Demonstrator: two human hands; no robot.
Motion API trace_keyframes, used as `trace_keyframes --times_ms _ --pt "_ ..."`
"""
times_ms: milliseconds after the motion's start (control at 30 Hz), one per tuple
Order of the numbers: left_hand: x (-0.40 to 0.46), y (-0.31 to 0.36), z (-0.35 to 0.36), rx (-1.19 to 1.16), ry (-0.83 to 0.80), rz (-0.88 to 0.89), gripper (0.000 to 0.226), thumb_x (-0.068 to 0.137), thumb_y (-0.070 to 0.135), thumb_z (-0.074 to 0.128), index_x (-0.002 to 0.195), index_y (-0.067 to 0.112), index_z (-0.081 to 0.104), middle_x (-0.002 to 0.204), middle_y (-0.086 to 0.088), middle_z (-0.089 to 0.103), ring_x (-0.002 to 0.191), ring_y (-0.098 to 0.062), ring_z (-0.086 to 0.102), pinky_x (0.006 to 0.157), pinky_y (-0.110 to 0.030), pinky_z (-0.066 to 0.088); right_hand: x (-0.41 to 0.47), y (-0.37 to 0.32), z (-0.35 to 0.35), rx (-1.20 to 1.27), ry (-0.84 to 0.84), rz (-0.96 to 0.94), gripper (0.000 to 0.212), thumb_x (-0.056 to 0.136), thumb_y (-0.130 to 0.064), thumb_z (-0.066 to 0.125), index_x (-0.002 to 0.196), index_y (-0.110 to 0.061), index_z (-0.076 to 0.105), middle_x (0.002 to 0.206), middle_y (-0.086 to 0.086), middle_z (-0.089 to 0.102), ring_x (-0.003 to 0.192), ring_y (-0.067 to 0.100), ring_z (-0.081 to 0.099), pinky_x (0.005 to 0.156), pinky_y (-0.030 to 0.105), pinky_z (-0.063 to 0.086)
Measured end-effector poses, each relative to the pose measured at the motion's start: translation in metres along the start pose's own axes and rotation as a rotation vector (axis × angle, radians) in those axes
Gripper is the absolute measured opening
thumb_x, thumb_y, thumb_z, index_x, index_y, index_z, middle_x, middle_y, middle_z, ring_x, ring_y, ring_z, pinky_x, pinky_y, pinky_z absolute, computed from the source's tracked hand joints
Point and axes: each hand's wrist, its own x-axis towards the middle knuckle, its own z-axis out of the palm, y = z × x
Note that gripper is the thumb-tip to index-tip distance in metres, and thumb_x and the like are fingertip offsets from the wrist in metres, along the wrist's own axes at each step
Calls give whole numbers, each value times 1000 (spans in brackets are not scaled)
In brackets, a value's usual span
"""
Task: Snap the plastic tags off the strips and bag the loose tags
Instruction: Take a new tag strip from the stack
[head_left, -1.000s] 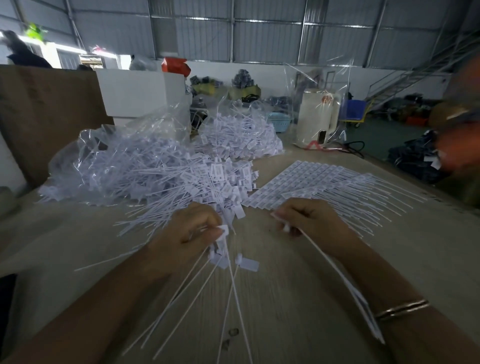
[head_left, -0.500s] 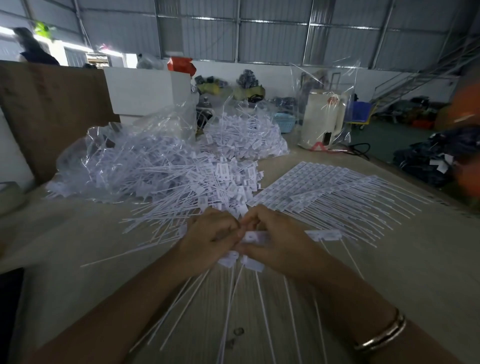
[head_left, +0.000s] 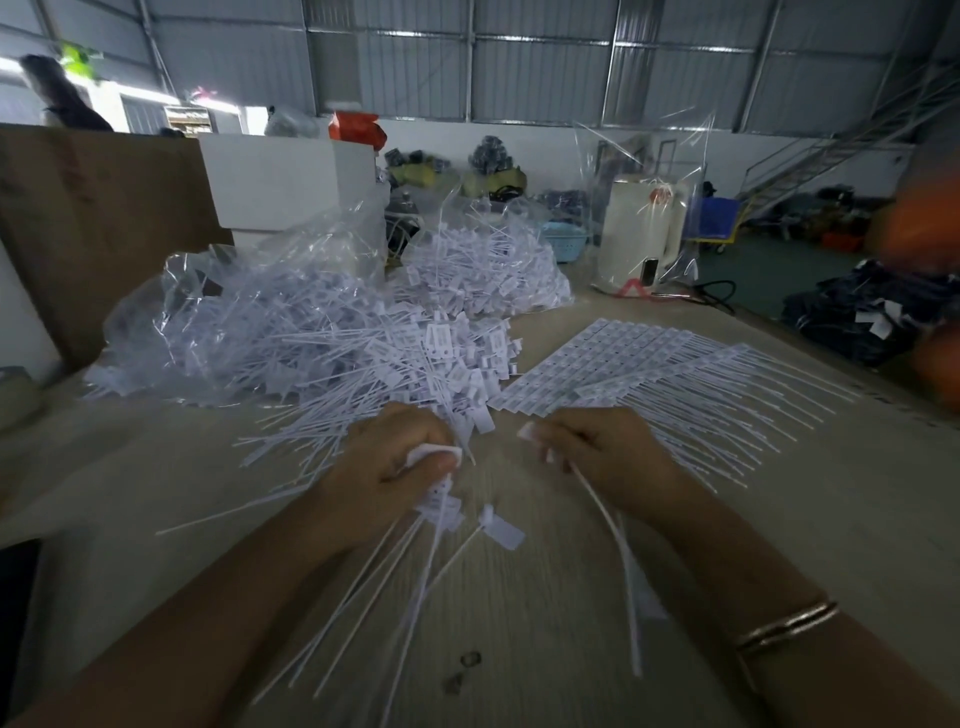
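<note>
My left hand (head_left: 387, 470) grips a small bunch of loose white tags (head_left: 435, 503) by their heads, their thin tails fanning down toward me. My right hand (head_left: 602, 457) grips a strip of tags (head_left: 621, 551) whose tails hang down past my wrist. The two hands sit apart on the wooden table (head_left: 519, 649). One loose tag (head_left: 503, 527) lies on the table between them. A big heap of loose tags (head_left: 363, 358) spills from a clear plastic bag (head_left: 249, 291) at the left. Flat unsnapped strips (head_left: 639, 374) lie in rows at the right.
A second bag of tags (head_left: 478, 275) sits behind the heap. A white box (head_left: 291, 176) and a brown board (head_left: 93, 223) stand at the back left. A white kettle in plastic (head_left: 644, 228) stands at the back right, with a black cable beside it. The table's right edge drops to the floor.
Half a second ago the hands were pressed together on the strip. They have pulled apart, the left keeping its bunch of tags and the right carrying the strip off to the right.
</note>
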Motion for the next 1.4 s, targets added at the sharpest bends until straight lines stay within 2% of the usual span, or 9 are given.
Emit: trace_keyframes --times_ms 233,400,533,667,767,900,1100,1300,1400 --pt "-1 2 -2 430 12 -111 47 82 54 23 87 32 65 101 24 51 108 -1 38 86 -29 14 -4 -8 20 -36 -16 -76 23 78 -33 73 98 -25 68 77 -19 60 71 -3 56 64 12 42" --pt "4 14 15 248 -29 -114 54 79 56 33 79 19 72 90 21 56 101 -10 45 91 -37 27 -4 -22 32 11 -29 -139 31 78 -36 72 100 -22 56 76 -20 53 76 -2 54 62 16 43" --pt "7 12 12 53 23 -160 35 81 29 44 78 7 72 82 15 59 89 -10 51 91 -39 34 -4 -17 17 14 -67 -103 25 80 -34 70 100 -25 57 91 -12 64 84 0 58 72 22 48" --pt "4 7 9 67 30 -197 46 77 48 35 71 16 67 75 19 57 86 -14 51 88 -48 36 -5 -16 14 -121 -104 -77 18 79 -33 70 94 -25 63 89 -7 65 79 11 58 71 37 48" --pt "5 9 14 83 66 -157 44 78 55 36 60 21 57 62 11 55 71 -12 52 82 -44 38 -5 -20 19 -173 -85 -150 24 84 -36 65 101 -19 68 92 -2 67 80 15 59 71 34 46" --pt "6 8 11 154 59 -103 45 80 51 37 71 16 63 74 14 60 86 -11 51 83 -51 37 -3 -25 20 -223 -106 -192 23 92 -33 55 108 -21 68 100 -3 69 88 15 61 76 32 46" --pt "0 -1 -1 112 128 18 20 86 38 43 78 23 56 83 21 56 91 -9 52 81 -48 37 -3 -1 -1 -75 20 -39 21 92 -27 57 72 -29 64 59 -23 60 53 -1 53 54 21 36" --pt "-2 0 6 566 89 -118 47 88 40 24 81 24 68 96 10 59 100 -17 50 84 -44 30 -5 -15 18 -24 -19 -132 23 78 -34 72 100 -26 67 75 -27 55 75 -8 55 63 8 40" --pt "4 12 10 296 68 -136 45 87 50 25 73 29 62 83 16 54 90 -8 46 84 -38 30 -4 -26 28 -19 -22 -161 28 77 -32 73 100 -24 60 72 -25 51 73 -10 53 62 9 40"
